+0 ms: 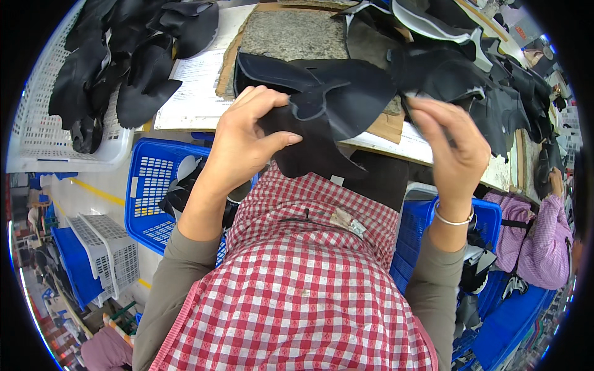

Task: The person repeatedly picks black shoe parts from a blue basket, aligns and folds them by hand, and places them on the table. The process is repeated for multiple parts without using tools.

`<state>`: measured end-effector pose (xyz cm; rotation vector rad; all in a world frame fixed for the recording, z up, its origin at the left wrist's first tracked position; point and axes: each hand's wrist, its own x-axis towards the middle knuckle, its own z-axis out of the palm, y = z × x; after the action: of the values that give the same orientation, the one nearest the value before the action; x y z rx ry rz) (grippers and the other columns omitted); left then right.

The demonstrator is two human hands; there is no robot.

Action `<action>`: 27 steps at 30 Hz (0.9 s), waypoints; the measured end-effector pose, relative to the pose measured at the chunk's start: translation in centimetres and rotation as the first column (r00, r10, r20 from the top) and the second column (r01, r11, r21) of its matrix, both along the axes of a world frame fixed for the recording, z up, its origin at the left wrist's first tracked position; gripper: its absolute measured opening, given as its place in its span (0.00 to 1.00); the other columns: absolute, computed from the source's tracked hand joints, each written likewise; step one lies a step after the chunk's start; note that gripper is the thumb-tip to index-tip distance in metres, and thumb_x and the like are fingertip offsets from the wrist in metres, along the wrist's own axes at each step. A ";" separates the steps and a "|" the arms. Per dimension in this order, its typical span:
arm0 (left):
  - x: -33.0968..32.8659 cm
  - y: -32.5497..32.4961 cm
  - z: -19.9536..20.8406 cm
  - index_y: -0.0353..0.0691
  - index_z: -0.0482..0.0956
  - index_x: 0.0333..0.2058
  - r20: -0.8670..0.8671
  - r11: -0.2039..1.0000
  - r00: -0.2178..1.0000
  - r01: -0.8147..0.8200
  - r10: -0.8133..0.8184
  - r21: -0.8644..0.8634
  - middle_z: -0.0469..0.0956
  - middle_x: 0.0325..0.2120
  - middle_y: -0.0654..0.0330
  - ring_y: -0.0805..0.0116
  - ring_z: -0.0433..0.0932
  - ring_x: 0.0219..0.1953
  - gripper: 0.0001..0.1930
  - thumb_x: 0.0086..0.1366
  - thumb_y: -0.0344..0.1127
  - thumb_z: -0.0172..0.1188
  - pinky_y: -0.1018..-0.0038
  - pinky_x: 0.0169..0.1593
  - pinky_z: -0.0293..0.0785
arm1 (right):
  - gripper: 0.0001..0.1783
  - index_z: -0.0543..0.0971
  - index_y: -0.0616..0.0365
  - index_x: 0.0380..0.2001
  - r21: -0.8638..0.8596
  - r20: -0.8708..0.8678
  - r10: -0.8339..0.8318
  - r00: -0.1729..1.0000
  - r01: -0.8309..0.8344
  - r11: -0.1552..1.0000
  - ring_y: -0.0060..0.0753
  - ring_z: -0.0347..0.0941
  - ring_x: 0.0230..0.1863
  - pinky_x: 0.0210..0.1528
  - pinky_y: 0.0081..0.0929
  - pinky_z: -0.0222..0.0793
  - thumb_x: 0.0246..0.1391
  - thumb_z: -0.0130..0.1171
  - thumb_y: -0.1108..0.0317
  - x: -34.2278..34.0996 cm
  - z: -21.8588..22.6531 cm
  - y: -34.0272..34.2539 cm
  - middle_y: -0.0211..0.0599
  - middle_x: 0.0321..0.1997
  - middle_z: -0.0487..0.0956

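Note:
My left hand (247,133) pinches the left part of a black leather shoe upper (362,93), with the thumb below and the fingers over the top. The piece is partly folded and hangs over the table's near edge, its dark lower flap in front of my apron. To its right, my right hand (455,133) is raised with the fingers bent together. Its fingertips are slightly blurred, close to a dark edge by the neighbouring black pieces (439,68); what they pinch cannot be made out. Behind the upper lies a rough grey slab (294,34) on cardboard.
A white basket (117,151) with black pieces stands at the left. Blue crates (139,198) flank me below the table. Stacked black pieces (495,117) cover the table's right side. White printed sheets (192,93) lie on the table. Another person in a pink checked sleeve (544,247) works at right.

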<state>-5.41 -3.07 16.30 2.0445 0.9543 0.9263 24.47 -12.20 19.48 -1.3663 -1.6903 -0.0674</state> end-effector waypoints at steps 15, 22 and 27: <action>0.2 2.0 0.1 0.41 0.88 0.33 0.237 0.987 0.967 0.054 -0.090 0.155 0.75 0.28 0.67 0.75 0.70 0.33 0.11 0.49 0.24 0.78 0.78 0.32 0.65 | 0.09 0.84 0.65 0.41 -0.413 -0.843 -0.212 0.494 -0.342 0.844 0.18 0.78 0.34 0.36 0.19 0.72 0.67 0.62 0.69 7.5 -9.6 6.1 0.31 0.35 0.85; 1.4 2.6 0.8 0.34 0.86 0.42 0.199 0.992 0.973 0.104 -0.118 0.078 0.75 0.36 0.64 0.75 0.75 0.39 0.15 0.54 0.19 0.74 0.82 0.41 0.72 | 0.19 0.83 0.67 0.49 -0.097 -0.883 0.208 0.420 -0.597 0.796 0.18 0.81 0.30 0.27 0.14 0.71 0.72 0.58 0.59 1.9 -6.9 -2.7 0.45 0.41 0.88; 2.8 1.2 1.6 0.36 0.84 0.38 0.279 0.987 0.947 0.158 -0.161 0.033 0.75 0.39 0.61 0.72 0.78 0.40 0.17 0.50 0.12 0.68 0.78 0.40 0.78 | 0.22 0.76 0.67 0.60 -0.118 -0.925 0.189 0.330 -0.723 0.680 0.12 0.73 0.21 0.19 0.10 0.62 0.73 0.55 0.60 -2.8 -1.1 -0.8 0.45 0.44 0.88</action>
<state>-2.58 -1.85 17.87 1.9011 0.6230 1.0989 21.71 -13.01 18.40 -0.8553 -1.1103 1.3630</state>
